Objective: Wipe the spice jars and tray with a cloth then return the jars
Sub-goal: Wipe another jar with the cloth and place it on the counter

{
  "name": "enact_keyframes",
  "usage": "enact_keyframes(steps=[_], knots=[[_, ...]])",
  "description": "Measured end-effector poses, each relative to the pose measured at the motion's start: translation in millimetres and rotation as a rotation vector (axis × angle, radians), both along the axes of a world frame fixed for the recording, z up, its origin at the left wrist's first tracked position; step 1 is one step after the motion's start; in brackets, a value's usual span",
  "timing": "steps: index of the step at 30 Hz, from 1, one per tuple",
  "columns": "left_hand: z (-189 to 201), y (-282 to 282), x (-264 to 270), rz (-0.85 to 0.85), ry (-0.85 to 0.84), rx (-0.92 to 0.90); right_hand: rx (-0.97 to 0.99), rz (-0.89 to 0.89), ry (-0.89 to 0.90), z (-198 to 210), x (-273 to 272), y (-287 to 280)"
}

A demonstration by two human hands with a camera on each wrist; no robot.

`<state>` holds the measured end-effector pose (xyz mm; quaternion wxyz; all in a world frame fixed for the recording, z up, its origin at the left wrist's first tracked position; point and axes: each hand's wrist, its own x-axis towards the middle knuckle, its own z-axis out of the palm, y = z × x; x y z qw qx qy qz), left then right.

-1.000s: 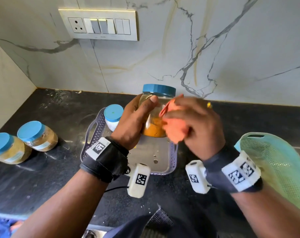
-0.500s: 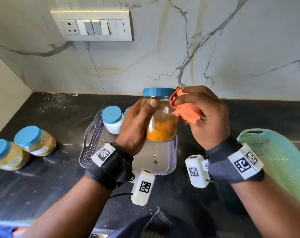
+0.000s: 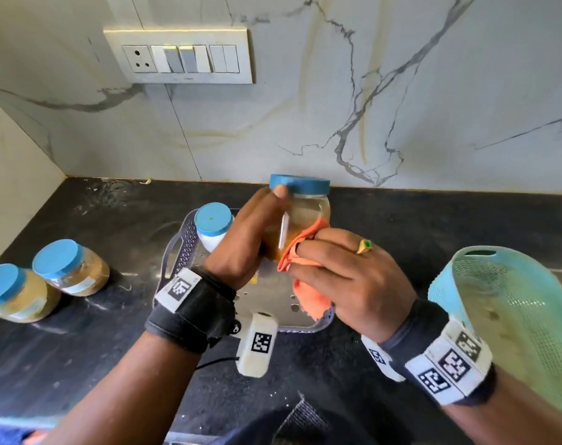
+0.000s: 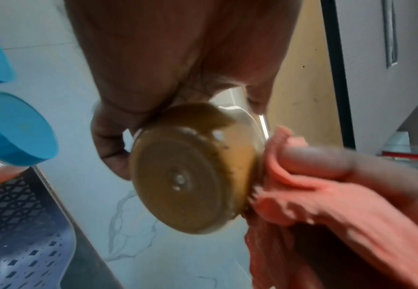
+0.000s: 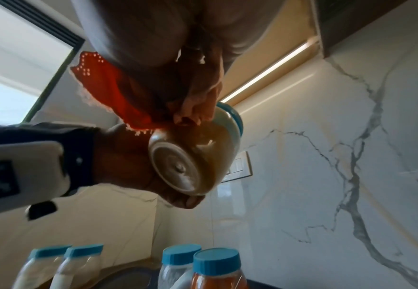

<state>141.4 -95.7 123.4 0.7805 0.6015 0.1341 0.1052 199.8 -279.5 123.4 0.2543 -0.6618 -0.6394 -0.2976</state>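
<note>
Gripping jar (image 3: pixel 305 216) left hand (image 3: pixel 241 242), cloth (image 3: pixel 300 252) right.

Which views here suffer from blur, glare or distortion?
Head view: sharp, with wide-angle bending at the edges and the teal basket stretched. Left wrist view: the orange cloth and right hand are motion-blurred, while the jar base is fairly clear. Right wrist view: backlit by a bright window and light strip, so the palm is shadowed.

The spice jar (image 3: pixel 305 216) was clear and shiny, with a smooth blue plastic lid (image 3: pixel 300 184). The orange cloth (image 3: pixel 305 284) looked soft. The counter (image 3: pixel 80 332) was dark, shiny stone.
</note>
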Motion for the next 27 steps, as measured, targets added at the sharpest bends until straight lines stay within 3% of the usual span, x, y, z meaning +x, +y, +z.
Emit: enact_keyframes(steps=[2,5,10,16,18,23,27], knots=[[-5.7,-1.6,-0.1,0.036,-0.002,0.147,-0.033,0.025,-0.053,-2.9,-6.4,4.1],[-11.9,-4.0,-0.5,0.049,-0.007,0.191,-0.039,0.041,-0.034,-0.5,5.2,2.5],[-10.7,-7.0,3.4,0.049,-0.024,0.180,0.148,-0.134,0.372,13.6,36.6,4.2],[-6.3,-5.0,3.9,0.119,-0.045,0.114,-0.015,0.056,0.071,-8.4,-4.8,-4.1],[-10.8,-7.0,3.8,0.113,-0.025,0.114,-0.009,0.052,0.107,-3.4,7.7,-5.3],[-7.8,-14.9,9.9,0.136,-0.025,0.121,0.209,-0.140,0.479,13.4,30.0,1.9],[0.3,-7.7,13.7,0.209,-0.050,0.083,0.078,-0.048,0.263,-10.7,-2.5,-1.3]])
